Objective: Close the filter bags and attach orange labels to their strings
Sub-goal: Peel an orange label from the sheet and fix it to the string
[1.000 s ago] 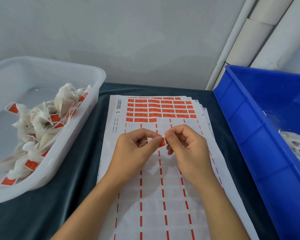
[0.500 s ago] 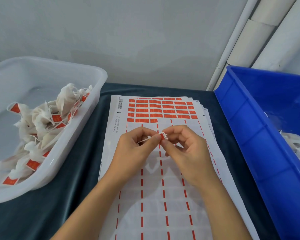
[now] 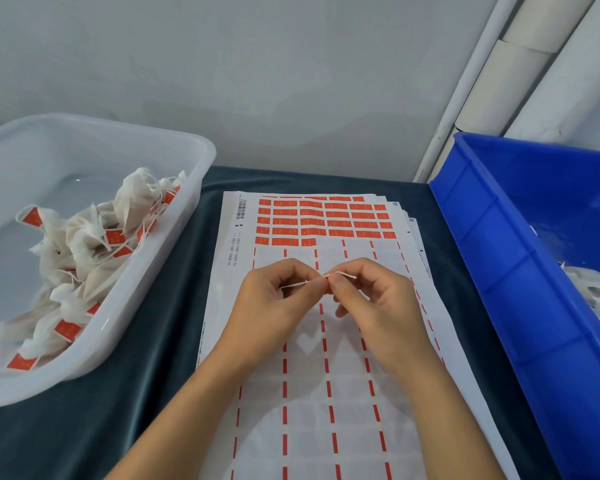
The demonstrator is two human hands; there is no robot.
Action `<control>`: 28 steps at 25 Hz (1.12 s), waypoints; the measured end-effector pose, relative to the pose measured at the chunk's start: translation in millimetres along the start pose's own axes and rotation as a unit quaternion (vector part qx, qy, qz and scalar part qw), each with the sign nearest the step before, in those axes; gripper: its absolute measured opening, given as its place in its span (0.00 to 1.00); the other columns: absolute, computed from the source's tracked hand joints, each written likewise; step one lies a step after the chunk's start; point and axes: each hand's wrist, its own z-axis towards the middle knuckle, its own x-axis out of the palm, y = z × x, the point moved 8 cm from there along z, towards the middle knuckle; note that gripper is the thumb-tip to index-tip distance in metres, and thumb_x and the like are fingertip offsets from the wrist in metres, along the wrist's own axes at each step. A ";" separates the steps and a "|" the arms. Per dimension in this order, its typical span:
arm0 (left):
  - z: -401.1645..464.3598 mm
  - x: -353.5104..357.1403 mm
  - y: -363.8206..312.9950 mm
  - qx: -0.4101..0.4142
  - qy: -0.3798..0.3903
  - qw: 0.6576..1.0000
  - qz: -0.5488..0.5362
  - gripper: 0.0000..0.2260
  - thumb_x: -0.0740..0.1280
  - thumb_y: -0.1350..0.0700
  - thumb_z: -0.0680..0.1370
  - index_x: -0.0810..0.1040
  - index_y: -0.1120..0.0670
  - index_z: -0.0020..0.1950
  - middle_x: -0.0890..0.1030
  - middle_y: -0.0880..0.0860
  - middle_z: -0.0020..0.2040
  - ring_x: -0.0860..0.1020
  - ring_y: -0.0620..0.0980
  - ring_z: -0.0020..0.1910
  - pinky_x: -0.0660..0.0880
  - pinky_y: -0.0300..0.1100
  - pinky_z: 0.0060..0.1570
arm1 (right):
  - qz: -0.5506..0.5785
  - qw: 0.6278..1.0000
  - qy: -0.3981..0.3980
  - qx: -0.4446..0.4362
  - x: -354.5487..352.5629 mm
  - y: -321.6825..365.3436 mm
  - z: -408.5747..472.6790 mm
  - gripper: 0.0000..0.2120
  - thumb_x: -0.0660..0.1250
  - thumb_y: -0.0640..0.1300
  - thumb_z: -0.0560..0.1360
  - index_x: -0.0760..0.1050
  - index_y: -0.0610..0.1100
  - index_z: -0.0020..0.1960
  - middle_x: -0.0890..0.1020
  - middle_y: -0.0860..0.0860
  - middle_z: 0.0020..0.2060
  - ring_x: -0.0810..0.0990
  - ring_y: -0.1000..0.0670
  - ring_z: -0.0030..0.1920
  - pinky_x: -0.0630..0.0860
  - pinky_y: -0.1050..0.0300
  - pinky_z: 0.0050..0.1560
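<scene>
The hands (image 3: 323, 299) have pressed the orange label (image 3: 324, 286) out of sight.

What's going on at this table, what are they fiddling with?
A person is tagging filter bags. Both the left hand and the right hand pinch a thin white string above a label sheet that is mostly peeled. The orange label itself is hidden between the fingertips. Tagged bags fill the white tub; more bags lie in the blue bin.

Packing wkshop, blue bin (image 3: 520, 271), label sheets (image 3: 326, 393)
</scene>
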 end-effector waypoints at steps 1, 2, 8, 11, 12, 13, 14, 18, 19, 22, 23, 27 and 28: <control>0.2 -1.0 0.2 0.001 -0.007 1.000 0.000 0.06 0.73 0.52 0.80 0.85 0.44 0.43 0.85 0.42 0.41 0.83 0.42 0.45 0.75 0.27 0.43 | -0.002 1.000 -0.004 0.000 -0.8 -0.1 -0.2 0.06 0.70 0.47 0.81 0.83 0.56 0.48 0.85 0.59 0.43 0.84 0.53 0.47 0.83 0.61 0.44; 0.3 -2.2 0.1 0.003 -0.012 1.000 0.000 0.06 0.74 0.52 0.79 0.85 0.44 0.43 0.85 0.42 0.41 0.83 0.42 0.45 0.76 0.27 0.43 | -0.002 1.000 -0.008 -0.001 -0.8 0.4 -0.4 0.06 0.70 0.47 0.81 0.83 0.56 0.48 0.85 0.58 0.43 0.84 0.53 0.46 0.82 0.61 0.44; -1.6 -1.0 -4.6 0.019 -0.002 1.000 0.001 0.06 0.74 0.54 0.79 0.85 0.45 0.44 0.85 0.43 0.41 0.83 0.43 0.45 0.76 0.28 0.46 | 0.025 1.000 -0.006 0.003 2.3 0.1 -0.1 0.05 0.69 0.48 0.79 0.82 0.56 0.46 0.85 0.56 0.42 0.84 0.52 0.47 0.83 0.58 0.44; -2.1 -1.9 -3.7 0.016 -0.007 1.000 0.012 0.06 0.74 0.57 0.79 0.84 0.47 0.43 0.85 0.44 0.41 0.84 0.45 0.46 0.79 0.33 0.46 | 0.009 1.000 0.003 0.009 5.9 -3.8 1.0 0.07 0.69 0.42 0.81 0.82 0.53 0.47 0.85 0.56 0.42 0.84 0.51 0.50 0.84 0.50 0.48; -2.6 -1.9 -3.7 0.015 -0.008 1.000 0.016 0.06 0.73 0.57 0.79 0.83 0.47 0.43 0.85 0.44 0.41 0.83 0.46 0.46 0.80 0.34 0.46 | 0.003 1.000 0.004 0.010 6.4 -4.2 1.1 0.07 0.69 0.42 0.81 0.82 0.53 0.47 0.85 0.56 0.42 0.84 0.51 0.49 0.84 0.50 0.48; -3.1 -1.9 -4.0 0.015 -0.008 1.000 0.020 0.06 0.73 0.57 0.79 0.83 0.47 0.44 0.85 0.44 0.41 0.83 0.47 0.46 0.79 0.34 0.46 | -0.002 1.000 0.005 0.010 6.4 -4.1 1.1 0.07 0.69 0.42 0.81 0.82 0.53 0.47 0.84 0.56 0.42 0.83 0.52 0.49 0.84 0.51 0.48; -3.5 -1.6 -4.5 0.016 -0.009 1.000 0.023 0.06 0.73 0.57 0.79 0.83 0.47 0.44 0.84 0.44 0.41 0.83 0.46 0.46 0.79 0.33 0.46 | -0.004 1.000 0.004 0.008 6.3 -3.9 1.2 0.07 0.69 0.43 0.81 0.82 0.53 0.47 0.84 0.57 0.42 0.83 0.52 0.49 0.84 0.52 0.48; -3.4 -2.1 -5.4 0.016 -0.016 0.999 0.037 0.05 0.73 0.56 0.79 0.83 0.47 0.44 0.84 0.43 0.41 0.82 0.46 0.47 0.78 0.32 0.46 | 0.001 1.000 0.006 0.000 6.5 -2.2 1.1 0.08 0.68 0.42 0.81 0.81 0.52 0.47 0.84 0.55 0.41 0.83 0.51 0.46 0.83 0.59 0.44; -3.3 -2.2 -5.9 0.019 -0.014 0.999 0.035 0.05 0.73 0.57 0.79 0.83 0.47 0.44 0.84 0.43 0.41 0.82 0.46 0.46 0.78 0.32 0.46 | 0.008 1.000 0.008 0.001 6.9 -2.0 1.0 0.08 0.68 0.41 0.81 0.82 0.51 0.47 0.84 0.54 0.40 0.83 0.51 0.46 0.83 0.59 0.44; -3.2 -3.8 -7.7 0.026 -0.012 0.999 0.025 0.06 0.73 0.58 0.79 0.84 0.48 0.44 0.84 0.44 0.41 0.82 0.45 0.46 0.76 0.31 0.46 | 0.029 0.999 0.020 0.011 8.5 -3.1 0.4 0.07 0.68 0.41 0.81 0.82 0.51 0.47 0.85 0.53 0.42 0.84 0.50 0.48 0.84 0.57 0.45; -3.3 -4.5 -8.0 0.027 -0.013 0.999 0.024 0.06 0.73 0.58 0.78 0.84 0.48 0.44 0.84 0.43 0.41 0.82 0.45 0.46 0.76 0.30 0.46 | 0.027 0.999 0.023 0.012 8.7 -3.4 0.2 0.07 0.68 0.41 0.82 0.82 0.51 0.47 0.85 0.53 0.42 0.84 0.50 0.48 0.84 0.56 0.45; -4.4 -3.1 -6.9 0.019 -0.014 0.999 0.030 0.06 0.73 0.57 0.78 0.83 0.46 0.44 0.84 0.43 0.42 0.82 0.46 0.47 0.78 0.33 0.47 | 0.003 1.000 0.015 0.004 7.4 -2.5 0.4 0.07 0.68 0.42 0.82 0.81 0.52 0.47 0.84 0.55 0.42 0.83 0.51 0.48 0.83 0.57 0.46; -4.6 -2.6 -6.6 0.016 -0.014 0.999 0.032 0.05 0.73 0.56 0.79 0.83 0.46 0.45 0.84 0.43 0.43 0.82 0.46 0.47 0.78 0.34 0.47 | 0.001 1.000 0.013 0.001 6.9 -2.1 0.5 0.07 0.68 0.42 0.82 0.81 0.52 0.47 0.84 0.55 0.42 0.83 0.51 0.48 0.83 0.58 0.45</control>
